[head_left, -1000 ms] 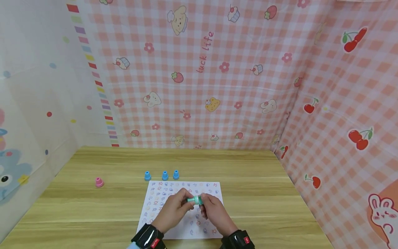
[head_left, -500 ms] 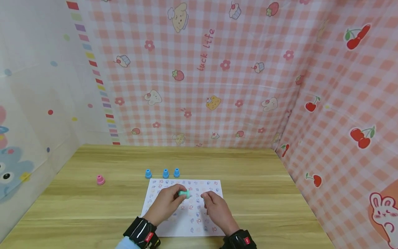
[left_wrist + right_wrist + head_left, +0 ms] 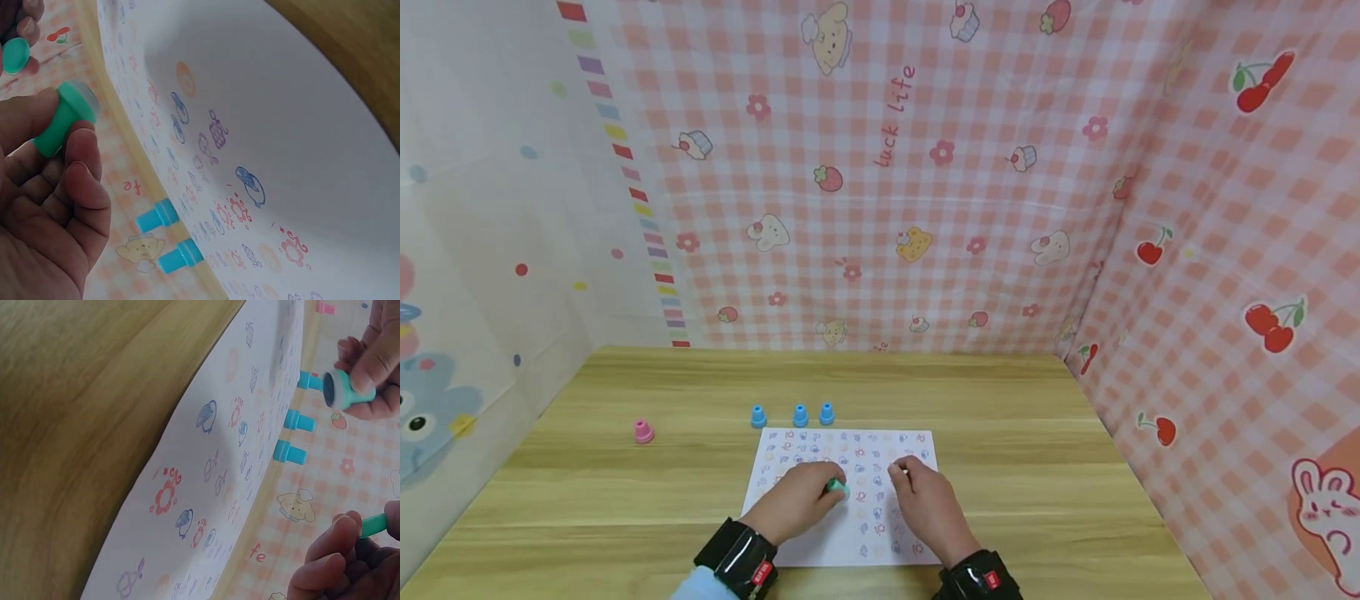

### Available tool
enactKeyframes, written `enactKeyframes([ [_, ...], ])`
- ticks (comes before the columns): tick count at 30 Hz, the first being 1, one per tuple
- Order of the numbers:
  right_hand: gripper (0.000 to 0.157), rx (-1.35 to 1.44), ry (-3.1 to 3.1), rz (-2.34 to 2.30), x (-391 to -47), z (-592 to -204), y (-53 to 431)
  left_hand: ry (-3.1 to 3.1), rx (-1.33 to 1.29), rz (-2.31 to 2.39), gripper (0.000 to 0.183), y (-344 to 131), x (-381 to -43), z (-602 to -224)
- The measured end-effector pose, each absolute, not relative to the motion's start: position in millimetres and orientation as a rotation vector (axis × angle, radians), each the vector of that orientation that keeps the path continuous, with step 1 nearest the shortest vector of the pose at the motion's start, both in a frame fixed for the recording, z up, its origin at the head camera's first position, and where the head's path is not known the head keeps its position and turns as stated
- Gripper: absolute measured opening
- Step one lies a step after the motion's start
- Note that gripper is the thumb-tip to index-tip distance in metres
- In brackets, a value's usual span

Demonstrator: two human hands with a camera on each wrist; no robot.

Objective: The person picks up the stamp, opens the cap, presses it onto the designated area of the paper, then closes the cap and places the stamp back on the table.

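My left hand (image 3: 801, 498) pinches a green stamp (image 3: 64, 119) between thumb and fingers, above the paper. The right wrist view shows the stamp's dark round face uncovered. My right hand (image 3: 928, 508) pinches a small green cap (image 3: 374, 525) between thumb and finger, apart from the stamp; in the head view the cap is hidden by the fingers. Beneath both hands lies a white sheet of paper (image 3: 880, 550), covered with rows of small red, blue, purple and orange prints. The part of it nearest the left hand is bare in the left wrist view.
Three blue stamps (image 3: 801, 416) stand upright along the paper's far edge. A pink stamp (image 3: 643, 432) stands farther left on the wooden table (image 3: 1022, 467). Patterned cloth (image 3: 880, 200) walls enclose the back and sides.
The green stamp and its cap have come apart. My left hand has moved left with the stamp and tilted it downward; the right hand stays near its place with the cap.
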State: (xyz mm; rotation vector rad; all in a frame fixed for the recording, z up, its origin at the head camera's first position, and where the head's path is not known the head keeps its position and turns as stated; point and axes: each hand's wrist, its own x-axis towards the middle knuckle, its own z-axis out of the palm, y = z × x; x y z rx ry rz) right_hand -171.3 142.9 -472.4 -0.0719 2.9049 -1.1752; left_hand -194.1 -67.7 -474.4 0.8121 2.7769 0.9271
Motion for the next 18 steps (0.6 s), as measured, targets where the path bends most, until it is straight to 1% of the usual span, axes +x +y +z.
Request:
enactKeyframes([
  [6, 0.028, -0.071, 2.908, -1.149, -171, -472, 143, 2.780, 0.837, 0.740, 0.009, -63, -196, -477],
  [12, 0.029, -0.050, 2.892, -1.117, -171, -472, 142, 2.843, 0.924, 0.561, 0.008, -58, -196, -478],
  [18, 0.030, -0.057, 2.907, -1.110, -170, -472, 142, 2.855, 0.941, 0.516, 0.010, -55, -197, -483],
])
